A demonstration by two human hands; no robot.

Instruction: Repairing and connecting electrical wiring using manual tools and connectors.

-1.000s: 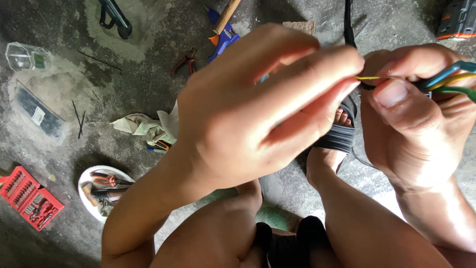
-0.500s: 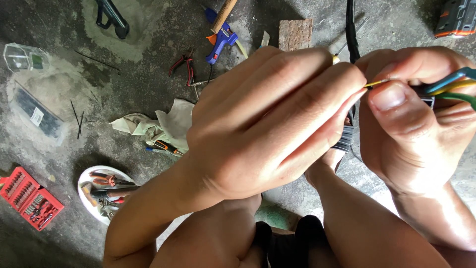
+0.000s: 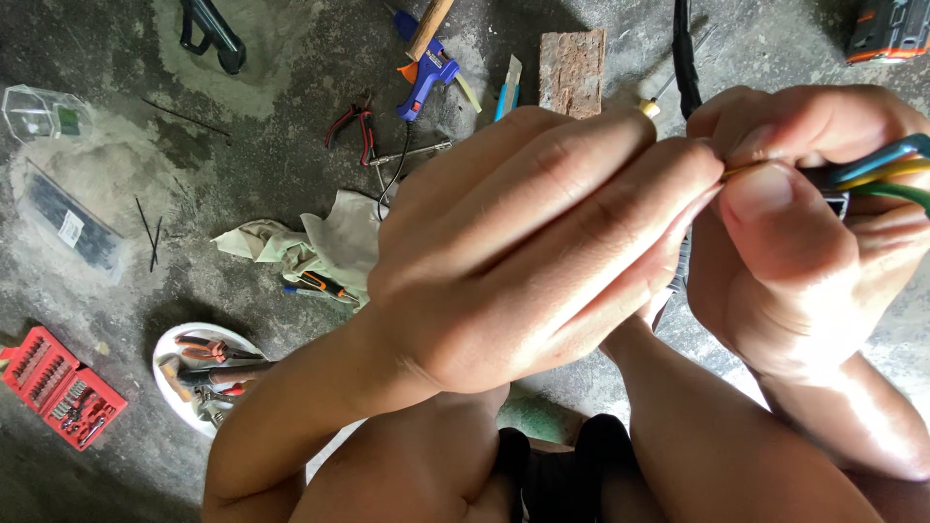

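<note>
— What do we have in our hands?

— Our right hand (image 3: 804, 242) is clenched around a bundle of coloured wires (image 3: 877, 174), blue, yellow and green, thumb pressed on top where they leave the fist toward the right edge. A thin bare strand (image 3: 741, 171) sticks out leftward from under that thumb.

— And the left?

— Our left hand (image 3: 523, 252) has its fingers curled, fingertips (image 3: 693, 169) meeting that strand; it looks pinched, though we cannot tell for sure, since the fingers hide the contact.

— What lies on the concrete floor (image 3: 291, 145) below us?

— A blue glue gun (image 3: 426, 82) near the top edge, red-handled pliers (image 3: 354, 124) just left of it, a brick-coloured block (image 3: 572, 70) to its right. A crumpled rag (image 3: 315, 247) sits mid-floor, a white bowl of tools (image 3: 194, 373) lower left, and a red bit case (image 3: 60, 385) at the left edge.
</note>
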